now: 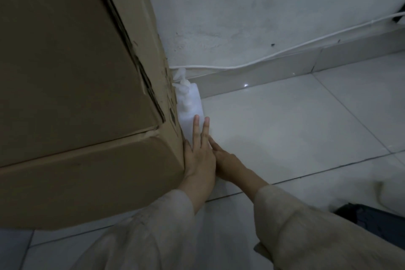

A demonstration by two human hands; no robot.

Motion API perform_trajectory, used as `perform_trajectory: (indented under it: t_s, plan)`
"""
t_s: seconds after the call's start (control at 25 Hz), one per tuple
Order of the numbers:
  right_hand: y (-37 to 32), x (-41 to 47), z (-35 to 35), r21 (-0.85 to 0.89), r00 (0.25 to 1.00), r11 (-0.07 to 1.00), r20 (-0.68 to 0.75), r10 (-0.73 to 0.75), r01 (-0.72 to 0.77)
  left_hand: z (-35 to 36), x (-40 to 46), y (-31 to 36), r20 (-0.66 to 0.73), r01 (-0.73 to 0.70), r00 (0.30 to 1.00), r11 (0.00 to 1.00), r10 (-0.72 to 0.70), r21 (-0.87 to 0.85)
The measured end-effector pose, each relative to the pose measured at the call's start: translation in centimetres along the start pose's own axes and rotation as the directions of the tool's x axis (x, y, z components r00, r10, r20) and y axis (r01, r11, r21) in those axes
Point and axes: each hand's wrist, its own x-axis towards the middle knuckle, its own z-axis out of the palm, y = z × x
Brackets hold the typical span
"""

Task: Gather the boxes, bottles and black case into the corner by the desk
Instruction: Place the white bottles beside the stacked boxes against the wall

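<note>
The white pump bottle [190,107] stands upright on the tiled floor [285,127], squeezed into the narrow slot between the side of the large cardboard box [72,94] and the open floor, with its pump head at the far end toward the skirting board [252,74] and the wall [263,6]. Seen from above, its body runs away from the person, roughly along the edge of the box, so the way deeper into the corner lies straight ahead of the fingertips. The left hand [200,160] is the nearer and the one doing the work: its fingers [196,129] are stretched out straight and flat, resting against the near face of the bottle, while the heel of the hand sits against the corner of the box; nothing is clasped. The right hand [223,158] lies just beside it, low on the floor, partly hidden behind the left, and whether its fingers are curled or loose cannot be told. Any coming push would seem to go forward along the box edge toward the skirting board; pressure set high on the bottle could tip it, so low contact looks safer. A white cable [306,45] runs along the wall above the skirting, and a dark object [372,217] lies at the lower right, too cut off to name.
</note>
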Motion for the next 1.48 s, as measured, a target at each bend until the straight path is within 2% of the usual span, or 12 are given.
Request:
perform_trajectory:
  t_s: [0.12,0.28,0.52,0.6,0.68,0.8,1.0,1.08,1.16,1.28,1.4,1.48]
  plan:
    - [-0.6,1.9,-1.2,-0.006,0.998,0.999,0.035,0.049,-0.049,-0.4,1.8,0.1,0.05,-0.042,0.998,0.991,0.036,0.13]
    - [-0.7,3.6,-1.8,0.008,0.999,0.999,0.011,0.032,-0.032,-0.2,3.6,-0.7,0.075,-0.03,0.997,0.996,0.024,0.081]
    - [-0.6,4.6,-3.1,-0.06,1.0,0.998,0.0,0.027,-0.027,-0.7,4.0,-0.2,0.226,-0.09,0.974,0.968,0.036,0.234]
    - [-0.4,4.0,-3.0,-0.087,1.0,0.996,0.015,0.023,-0.022,-0.3,4.2,-0.3,0.24,-0.051,0.971,0.971,-0.006,0.232]
    - [0.2,2.7,-2.9,-0.109,0.997,0.994,0.071,0.033,-0.025,-0.2,4.1,-0.6,0.271,-0.015,0.962,0.989,-0.027,0.149]
    - [2.3,-1.0,-4.0,-0.037,0.991,0.998,0.121,0.057,-0.053,-1.1,3.6,-0.8,0.303,-0.034,0.951,0.995,0.061,-0.095]
    - [5.4,-12.5,-6.5,0.304,0.961,0.945,-0.199,0.19,-0.124,-4.5,3.1,-0.2,0.282,-0.1,0.929,0.897,0.239,-0.43]
    - [5.5,-17.8,-6.7,0.476,0.896,0.873,-0.337,0.291,-0.104,-6.6,3.3,1.4,0.197,-0.188,0.921,0.826,0.336,-0.531]
    - [5.3,-23.3,-6.3,0.566,0.763,0.823,-0.512,0.394,-0.046,-8.9,3.1,4.0,0.067,-0.302,0.902,0.735,0.426,-0.607]
    - [5.6,-29.7,-5.2,0.618,0.444,0.785,-0.713,0.543,0.033,-11.9,1.8,8.4,-0.108,-0.441,0.851,0.588,0.514,-0.678]
    - [7.2,-33.3,-5.2,0.682,0.104,0.731,-0.73,0.676,0.039,-14.4,0.2,12.2,-0.239,-0.541,0.786,0.448,0.57,-0.712]
    - [8.1,-34.4,-6.0,0.68,-0.006,0.733,-0.733,0.68,0.023,-15.5,-0.6,13.9,-0.281,-0.562,0.76,0.374,0.587,-0.738]
